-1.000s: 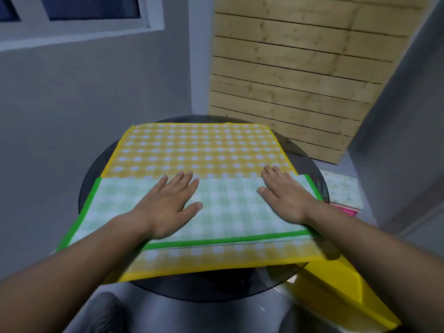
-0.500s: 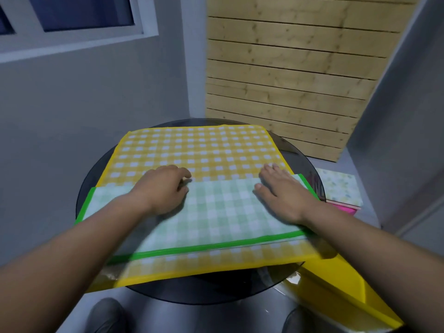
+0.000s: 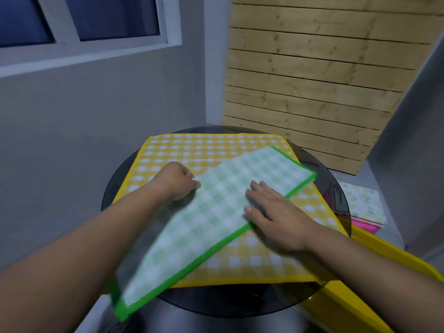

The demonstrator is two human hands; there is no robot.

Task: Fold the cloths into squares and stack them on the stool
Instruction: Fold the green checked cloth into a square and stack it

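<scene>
A green checked cloth (image 3: 216, 212), folded into a long strip with a green hem, lies slantwise across a spread yellow checked cloth (image 3: 206, 150) on the round dark glass table (image 3: 336, 186). Its near end hangs over the table's front edge. My left hand (image 3: 176, 181) has curled fingers that pinch the strip's upper long edge. My right hand (image 3: 271, 212) lies flat on the strip near its lower hem, fingers straight. At the right, beyond the table, a folded pale patterned cloth (image 3: 362, 203) lies on a pink stool (image 3: 367, 227).
A yellow tray-like object (image 3: 394, 265) stands low at the right, partly under the table's edge. A grey wall with a window is at the left. A wooden slat panel (image 3: 312, 80) leans behind the table.
The green strip has turned from lying straight across to slanting, its right end now farther away and its left end off the table's front. My left hand has closed on its edge.
</scene>
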